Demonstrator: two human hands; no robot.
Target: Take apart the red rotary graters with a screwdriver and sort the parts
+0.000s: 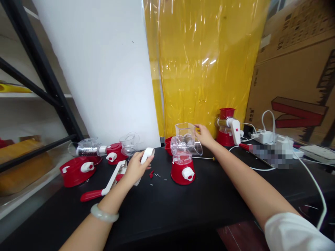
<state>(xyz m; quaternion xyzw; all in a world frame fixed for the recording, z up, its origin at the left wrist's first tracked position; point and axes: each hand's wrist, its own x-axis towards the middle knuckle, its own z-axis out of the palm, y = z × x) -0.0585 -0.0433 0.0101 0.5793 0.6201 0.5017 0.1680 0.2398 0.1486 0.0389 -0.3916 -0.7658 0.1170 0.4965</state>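
Note:
In front of me stands a rotary drum grater with a red base, a white knob and a clear plastic housing. My right hand is at the right side of this housing, its fingers bent against the clear hopper and partly hidden. To the left, my left hand is closed around a white ring-shaped part, held just above the table. Beneath that hand and wrist lies a white crank handle with a red grip. A small red piece and several screws lie between hand and grater.
More grater parts stand at left: a red base, a clear housing with a metal drum and another red base. An assembled grater, white chargers and cables are at right. A cardboard box borders the black table.

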